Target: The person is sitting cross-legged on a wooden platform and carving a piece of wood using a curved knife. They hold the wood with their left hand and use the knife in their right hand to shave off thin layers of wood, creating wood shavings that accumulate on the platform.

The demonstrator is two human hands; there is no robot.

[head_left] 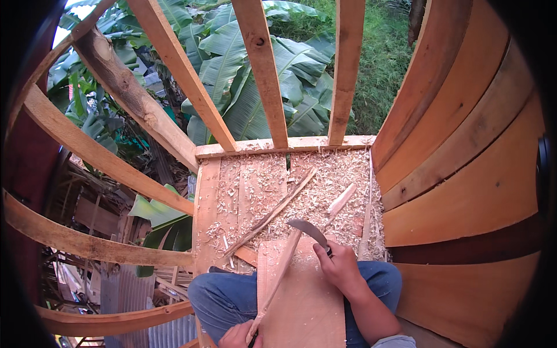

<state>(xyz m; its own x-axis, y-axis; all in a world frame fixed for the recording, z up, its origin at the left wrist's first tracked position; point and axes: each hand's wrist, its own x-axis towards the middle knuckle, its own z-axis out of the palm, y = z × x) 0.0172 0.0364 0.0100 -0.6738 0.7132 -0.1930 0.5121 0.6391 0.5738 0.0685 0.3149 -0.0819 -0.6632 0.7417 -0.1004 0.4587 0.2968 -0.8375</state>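
Near the lower edge, my left hand (237,337) is closed around the lower end of a slim wooden stick (279,272). The stick slants up and away over a flat wooden board (318,301) lying across my lap. My right hand (341,268) is wrapped around the dark handle of a curved knife (311,230). Its hooked blade points left, close to the stick's far end; whether the two touch, I cannot tell. Something small and dark shows beside my left fingers, mostly hidden.
Wood shavings (267,191) cover the plank floor (209,191). A long strip of wood (272,213) and a shorter pale piece (342,198) lie there. Upright slats (262,69) fence the front and left; a plank wall (464,197) stands at right. Banana leaves (232,81) hang beyond.
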